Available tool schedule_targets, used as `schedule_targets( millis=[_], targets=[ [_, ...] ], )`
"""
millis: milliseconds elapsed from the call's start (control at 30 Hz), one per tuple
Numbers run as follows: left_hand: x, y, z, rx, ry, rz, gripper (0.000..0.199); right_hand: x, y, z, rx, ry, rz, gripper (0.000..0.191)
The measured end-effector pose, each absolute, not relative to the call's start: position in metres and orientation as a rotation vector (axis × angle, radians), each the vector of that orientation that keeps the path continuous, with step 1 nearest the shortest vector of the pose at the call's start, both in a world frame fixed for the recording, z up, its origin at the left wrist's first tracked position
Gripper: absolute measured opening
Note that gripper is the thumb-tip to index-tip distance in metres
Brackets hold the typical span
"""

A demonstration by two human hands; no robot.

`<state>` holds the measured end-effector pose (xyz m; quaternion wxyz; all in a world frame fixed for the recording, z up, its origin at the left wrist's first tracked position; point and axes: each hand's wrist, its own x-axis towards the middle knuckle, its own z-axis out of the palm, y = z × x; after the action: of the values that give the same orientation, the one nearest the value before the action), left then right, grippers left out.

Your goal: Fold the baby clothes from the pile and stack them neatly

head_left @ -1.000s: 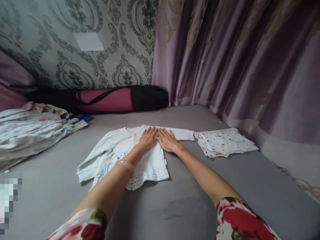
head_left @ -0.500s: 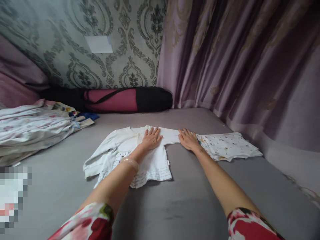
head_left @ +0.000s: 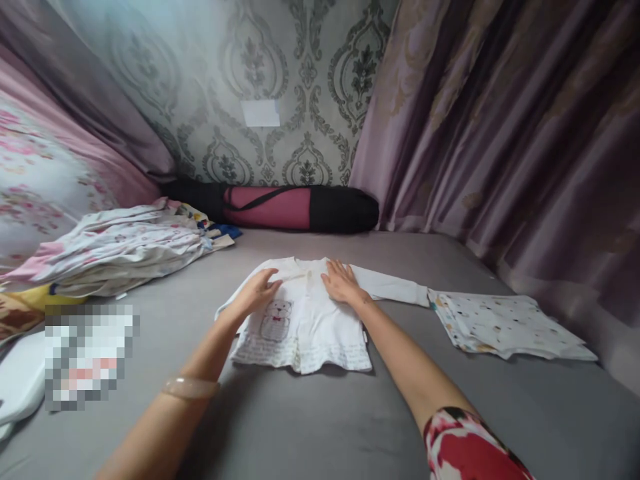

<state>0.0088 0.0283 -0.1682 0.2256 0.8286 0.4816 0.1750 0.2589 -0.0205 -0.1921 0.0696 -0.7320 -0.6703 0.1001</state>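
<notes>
A white long-sleeved shirt (head_left: pixel 325 327) with a bear print (head_left: pixel 276 321) lies on a grey bed sheet (head_left: pixel 310 427), one sleeve (head_left: pixel 395 287) extending to a folded patterned cloth (head_left: pixel 510 323); the right hand (head_left: pixel 343 281) lies flat near its collar, gripping nothing. The left hand (head_left: pixel 261 288), fingers loosely curved and thumb apart, is at the opposite shoulder, holding nothing; whether it touches fabric is unclear.
</notes>
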Motion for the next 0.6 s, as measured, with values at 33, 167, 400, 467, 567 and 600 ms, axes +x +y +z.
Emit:
schedule_targets(
  millis=[33,167,400,467,567,600],
  targets=[
    [-0.007,0.029,-0.168,2.257,1.406,0.506,0.051,0.252,-0.015,-0.196,-2.208,-2.012,0.304,0.063],
    [-0.071,0.030,-0.170,2.068,1.672,0.565,0.056,0.249,-0.006,-0.204,-2.255,-1.981,0.236,0.064],
    [-0.133,0.016,-0.175,1.747,1.606,0.457,0.066,0.232,0.002,-0.188,-2.180,-2.089,0.175,0.057],
    [-0.130,0.012,-0.176,1.756,1.557,0.403,0.062,0.210,0.011,-0.185,-2.026,-2.199,0.205,0.055],
    [-0.119,0.010,-0.176,1.780,1.555,0.358,0.058,0.177,0.026,-0.187,-1.901,-2.305,0.345,0.056],
    [-0.116,0.010,-0.176,1.783,1.576,0.364,0.056,0.170,0.030,-0.189,-1.912,-2.298,0.371,0.057]
  ],
)
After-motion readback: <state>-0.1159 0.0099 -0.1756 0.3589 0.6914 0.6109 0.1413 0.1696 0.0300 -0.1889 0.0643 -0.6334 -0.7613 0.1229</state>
